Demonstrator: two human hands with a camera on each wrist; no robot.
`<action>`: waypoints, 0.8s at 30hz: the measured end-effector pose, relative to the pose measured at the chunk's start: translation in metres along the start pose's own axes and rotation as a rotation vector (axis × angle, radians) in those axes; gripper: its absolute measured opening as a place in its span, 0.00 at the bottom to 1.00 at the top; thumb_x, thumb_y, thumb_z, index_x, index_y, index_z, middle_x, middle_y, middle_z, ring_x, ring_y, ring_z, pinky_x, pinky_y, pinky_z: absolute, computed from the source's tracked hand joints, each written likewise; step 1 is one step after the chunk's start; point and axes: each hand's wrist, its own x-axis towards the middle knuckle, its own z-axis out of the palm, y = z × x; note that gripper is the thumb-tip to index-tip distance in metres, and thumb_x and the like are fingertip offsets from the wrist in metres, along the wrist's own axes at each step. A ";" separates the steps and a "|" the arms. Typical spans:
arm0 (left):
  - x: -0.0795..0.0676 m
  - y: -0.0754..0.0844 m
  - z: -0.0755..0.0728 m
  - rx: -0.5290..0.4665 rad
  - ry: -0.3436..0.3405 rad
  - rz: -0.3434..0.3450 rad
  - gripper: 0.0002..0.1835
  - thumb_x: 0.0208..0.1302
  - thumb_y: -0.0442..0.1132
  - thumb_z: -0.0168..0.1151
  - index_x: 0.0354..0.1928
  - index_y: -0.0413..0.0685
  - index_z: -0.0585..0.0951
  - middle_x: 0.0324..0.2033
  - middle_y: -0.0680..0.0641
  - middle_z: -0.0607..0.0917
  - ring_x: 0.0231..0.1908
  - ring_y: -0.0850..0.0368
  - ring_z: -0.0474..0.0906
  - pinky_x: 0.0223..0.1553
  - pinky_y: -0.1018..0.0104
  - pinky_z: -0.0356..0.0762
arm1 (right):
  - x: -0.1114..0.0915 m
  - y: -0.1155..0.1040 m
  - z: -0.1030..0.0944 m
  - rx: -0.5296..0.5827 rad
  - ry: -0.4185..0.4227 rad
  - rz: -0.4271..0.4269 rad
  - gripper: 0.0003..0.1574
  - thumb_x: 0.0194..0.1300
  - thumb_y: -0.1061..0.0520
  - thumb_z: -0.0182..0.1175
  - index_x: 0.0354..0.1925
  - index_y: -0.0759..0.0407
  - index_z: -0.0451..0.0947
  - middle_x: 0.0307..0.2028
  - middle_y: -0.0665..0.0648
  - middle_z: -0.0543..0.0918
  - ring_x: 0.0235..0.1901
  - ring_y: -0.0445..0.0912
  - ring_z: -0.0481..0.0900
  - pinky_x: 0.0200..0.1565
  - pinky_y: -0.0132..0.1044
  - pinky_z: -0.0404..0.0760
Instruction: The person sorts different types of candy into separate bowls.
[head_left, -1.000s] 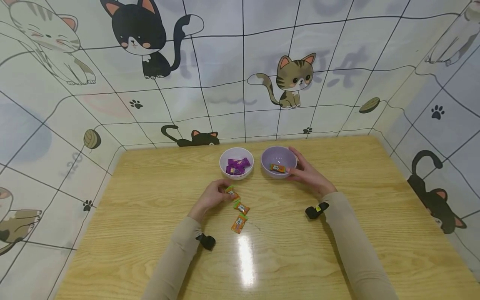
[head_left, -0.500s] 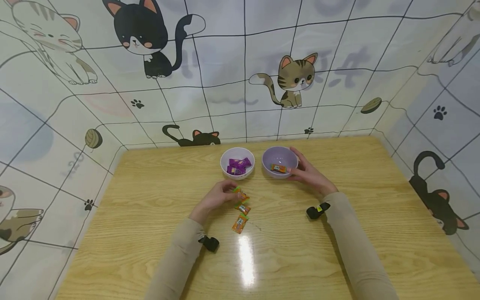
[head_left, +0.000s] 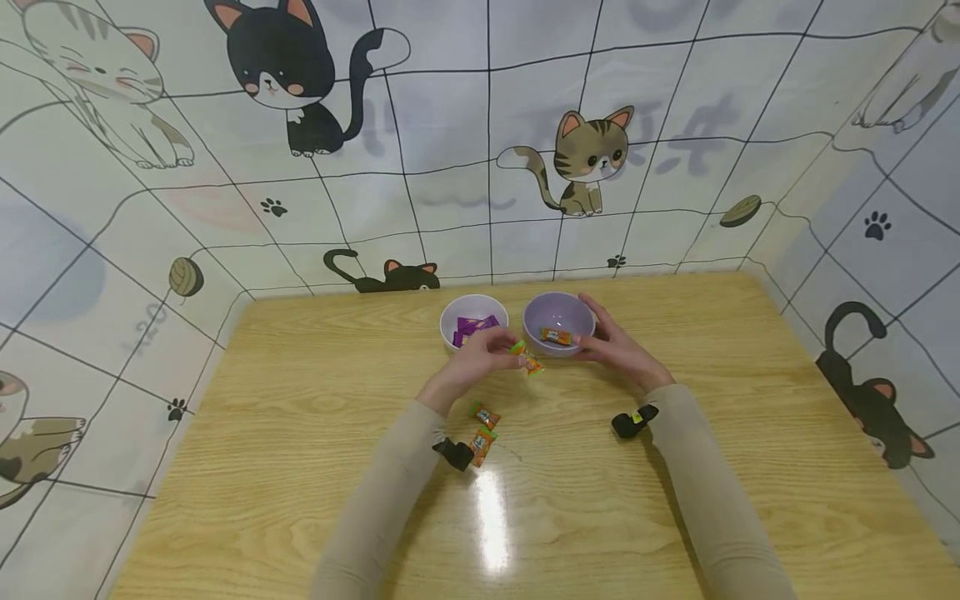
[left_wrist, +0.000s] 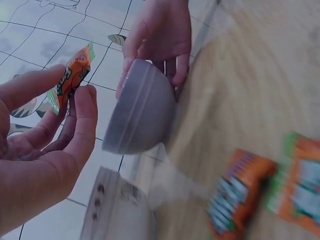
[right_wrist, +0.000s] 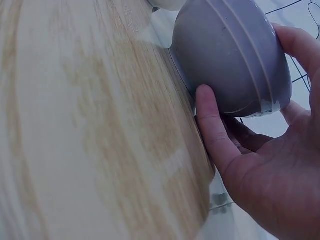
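My left hand [head_left: 480,358] pinches an orange-and-green wrapped candy [head_left: 529,358] between thumb and fingertips, raised above the table beside the purple bowl. In the left wrist view the candy [left_wrist: 73,77] hangs clear of the bowl's side. The purple bowl [right_wrist: 225,60] stands on the table, and my right hand [head_left: 618,346] grips its right side, with fingers spread around rim and base. One orange candy [head_left: 556,336] lies inside that bowl. Two more orange candies, a nearer one [head_left: 481,446] and a farther one [head_left: 486,416], lie on the table beside my left forearm.
A white bowl [head_left: 450,310] with several purple-wrapped candies [head_left: 468,326] stands left of the purple bowl, partly covered by my left hand. Behind the wooden table [head_left: 262,400] rises a wall covering [head_left: 442,192] printed with cats.
My left hand has picked up the farthest orange candy from the table and carried it up and right toward the purple bowl. My right hand stays on the bowl.
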 end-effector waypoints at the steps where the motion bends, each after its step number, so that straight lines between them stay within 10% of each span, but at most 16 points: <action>1: 0.005 0.003 0.001 0.002 0.005 -0.002 0.17 0.60 0.32 0.65 0.51 0.34 0.76 0.43 0.46 0.79 0.47 0.53 0.76 0.50 0.59 0.75 | 0.000 0.000 0.000 -0.004 0.001 0.000 0.52 0.70 0.63 0.55 0.77 0.42 0.35 0.71 0.74 0.41 0.65 0.67 0.56 0.55 0.52 0.74; 6: 0.028 0.015 0.006 -0.020 0.039 -0.016 0.15 0.62 0.33 0.64 0.49 0.36 0.76 0.45 0.43 0.78 0.46 0.51 0.77 0.55 0.47 0.71 | 0.000 -0.001 0.001 -0.018 0.007 0.006 0.51 0.70 0.63 0.55 0.77 0.40 0.36 0.71 0.75 0.43 0.64 0.68 0.58 0.55 0.53 0.74; 14: 0.053 0.017 0.016 -0.007 0.162 -0.025 0.13 0.62 0.34 0.64 0.48 0.38 0.77 0.45 0.44 0.79 0.47 0.52 0.74 0.43 0.65 0.74 | 0.000 -0.001 0.001 -0.027 0.003 0.020 0.51 0.71 0.60 0.55 0.77 0.38 0.36 0.71 0.73 0.41 0.65 0.67 0.58 0.55 0.53 0.73; 24: 0.045 0.013 0.009 -0.017 0.177 -0.011 0.13 0.63 0.31 0.62 0.49 0.33 0.77 0.45 0.42 0.80 0.46 0.50 0.77 0.49 0.59 0.75 | 0.000 0.000 0.001 -0.024 0.015 0.006 0.53 0.70 0.60 0.57 0.77 0.40 0.36 0.71 0.75 0.43 0.63 0.67 0.60 0.53 0.47 0.76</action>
